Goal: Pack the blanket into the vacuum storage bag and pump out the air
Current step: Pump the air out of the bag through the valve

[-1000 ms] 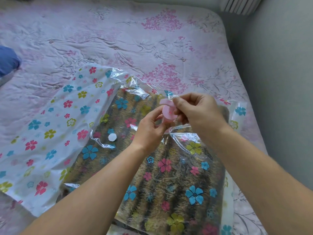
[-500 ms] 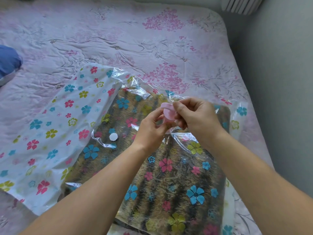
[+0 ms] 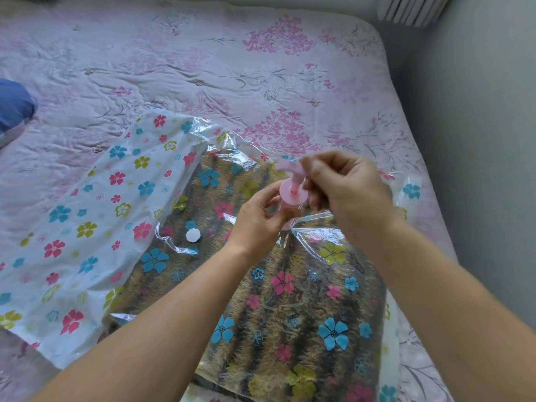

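A bed (image 3: 261, 68) with a pink flowered cover is seen from above, and a clear flower-printed bag (image 3: 87, 227) is spread across its near half. A brown striped blanket (image 3: 290, 300) is enclosed in the right part of the bag, while the left part is lying flat and unfilled on the cover. A small white cap (image 3: 193, 235) is resting on the plastic over the blanket, just left of the hands.

A pink pump (image 3: 291, 195) is held upright over the middle of the bag, where the plastic is drawn up into a small peak under its base. The body of the pump is gripped by the left hand (image 3: 256, 221), with the fingers curled around it below the round pink flange. The T-shaped handle at the top is pinched by the fingertips of the right hand (image 3: 345, 192), and it is raised above the flange so that a short piece of the plunger rod is exposed. Whether the pump's base is seated on a valve cannot be told, since it is hidden behind the left hand.

A blue object (image 3: 14, 107) is partly visible at the left edge of the bed, and a white ribbed radiator (image 3: 412, 8) is seen at the top right by the grey wall.
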{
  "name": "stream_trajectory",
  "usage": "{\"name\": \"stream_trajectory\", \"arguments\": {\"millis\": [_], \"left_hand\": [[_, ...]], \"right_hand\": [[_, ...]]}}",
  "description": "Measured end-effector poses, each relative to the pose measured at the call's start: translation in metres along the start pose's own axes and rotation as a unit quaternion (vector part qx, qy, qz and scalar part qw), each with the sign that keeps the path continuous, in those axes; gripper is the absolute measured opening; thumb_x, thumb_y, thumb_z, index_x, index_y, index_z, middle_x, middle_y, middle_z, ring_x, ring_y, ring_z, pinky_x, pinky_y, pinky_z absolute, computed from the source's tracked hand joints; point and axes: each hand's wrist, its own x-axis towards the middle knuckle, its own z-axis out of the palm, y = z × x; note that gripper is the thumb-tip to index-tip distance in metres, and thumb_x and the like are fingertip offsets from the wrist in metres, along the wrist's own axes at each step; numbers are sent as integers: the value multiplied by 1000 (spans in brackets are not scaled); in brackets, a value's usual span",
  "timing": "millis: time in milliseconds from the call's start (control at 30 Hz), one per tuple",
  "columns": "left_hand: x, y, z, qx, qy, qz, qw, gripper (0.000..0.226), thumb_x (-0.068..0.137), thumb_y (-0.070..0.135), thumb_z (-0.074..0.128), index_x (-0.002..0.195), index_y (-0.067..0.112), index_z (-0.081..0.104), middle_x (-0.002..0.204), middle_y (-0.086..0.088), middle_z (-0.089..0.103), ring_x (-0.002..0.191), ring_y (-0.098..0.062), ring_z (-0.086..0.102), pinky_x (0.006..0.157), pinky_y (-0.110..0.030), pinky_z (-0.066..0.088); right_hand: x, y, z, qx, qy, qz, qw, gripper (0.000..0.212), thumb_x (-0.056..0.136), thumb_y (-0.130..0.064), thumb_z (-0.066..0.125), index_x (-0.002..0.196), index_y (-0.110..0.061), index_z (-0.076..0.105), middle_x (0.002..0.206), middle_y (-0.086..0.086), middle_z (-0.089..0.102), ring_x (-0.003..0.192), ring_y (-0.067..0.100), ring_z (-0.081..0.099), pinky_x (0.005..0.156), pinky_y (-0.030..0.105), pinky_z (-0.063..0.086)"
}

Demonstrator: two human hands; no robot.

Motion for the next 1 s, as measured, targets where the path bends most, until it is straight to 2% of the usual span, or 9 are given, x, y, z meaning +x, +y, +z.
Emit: {"name": "stream_trajectory", "arguments": {"millis": [67, 133, 333, 433, 567, 700, 800, 933, 1000], "left_hand": [[-1, -2, -2, -1, -2, 0, 1000, 30, 95, 16, 74, 124, 22, 71, 118, 6, 76, 117, -3, 68, 86, -12, 53], [-2, -2, -2, 1, -6, -4, 1000, 29, 95, 14, 73, 123, 20, 72, 118, 5, 76, 117, -3, 68, 85, -11, 53], [-2, 0, 0, 1, -9, 4, 1000, 43, 93, 12, 75, 132, 31, 68, 122, 11, 75, 119, 0, 66, 84, -10, 54], [-1, 1, 0, 12, -11, 3, 1000, 43, 93, 14, 76, 131, 33, 68, 122, 17, 74, 119, 4, 65, 84, -7, 52], [-2, 0, 0, -12, -2, 3, 1000, 40, 93, 12, 76, 130, 24, 69, 118, 12, 76, 115, 3, 68, 83, -10, 54], [-2, -4, -3, 14, 1, 3, 1000, 27, 96, 17, 75, 122, 23, 71, 114, 11, 77, 117, 0, 67, 85, -10, 53], [-1, -2, -4, 2, -5, 4, 1000, 36, 95, 20, 75, 130, 29, 69, 119, 13, 76, 118, 0, 67, 86, -9, 52], [-1, -4, -2, 12, -9, -2, 1000, 40, 95, 21, 74, 133, 35, 67, 124, 15, 74, 121, -1, 65, 88, -8, 51], [-1, -4, -1, 9, -5, -4, 1000, 40, 95, 20, 74, 132, 34, 67, 124, 14, 74, 121, -1, 65, 88, -8, 50]], "right_hand": [[0, 19, 1, -37, 5, 69, 997, 13, 98, -10, 63, 88, -3, 68, 64, 6, 64, 47, 15, 51, 47, 27, 44], [0, 20, 1, -48, 6, 82, 995, 14, 98, -10, 64, 87, -3, 68, 63, 4, 64, 47, 14, 52, 47, 25, 45], [-10, -50, -6, 60, -50, -93, 993, 17, 93, -16, 70, 80, -7, 73, 61, 5, 66, 42, 12, 53, 43, 22, 43], [-11, -60, -8, 130, -74, -126, 981, 16, 92, -19, 71, 82, -6, 74, 60, 5, 65, 41, 14, 51, 45, 22, 41], [-3, -4, 2, 20, 11, -19, 1000, 16, 97, -9, 66, 82, -5, 70, 61, 6, 64, 43, 13, 52, 44, 25, 45], [2, 23, 6, -26, 21, 84, 996, 16, 98, -10, 64, 88, 1, 67, 66, 9, 64, 45, 14, 52, 47, 26, 45], [-1, -3, 3, -13, 4, 22, 1000, 19, 96, -12, 66, 80, -3, 69, 62, 5, 66, 45, 11, 54, 45, 22, 46], [-9, -56, -7, 114, -61, -107, 986, 16, 91, -18, 72, 80, -7, 74, 61, 5, 65, 41, 12, 51, 44, 22, 41], [-9, -56, -9, 144, -76, -117, 980, 15, 92, -18, 71, 82, -7, 73, 61, 7, 65, 40, 13, 51, 45, 20, 41]]}}
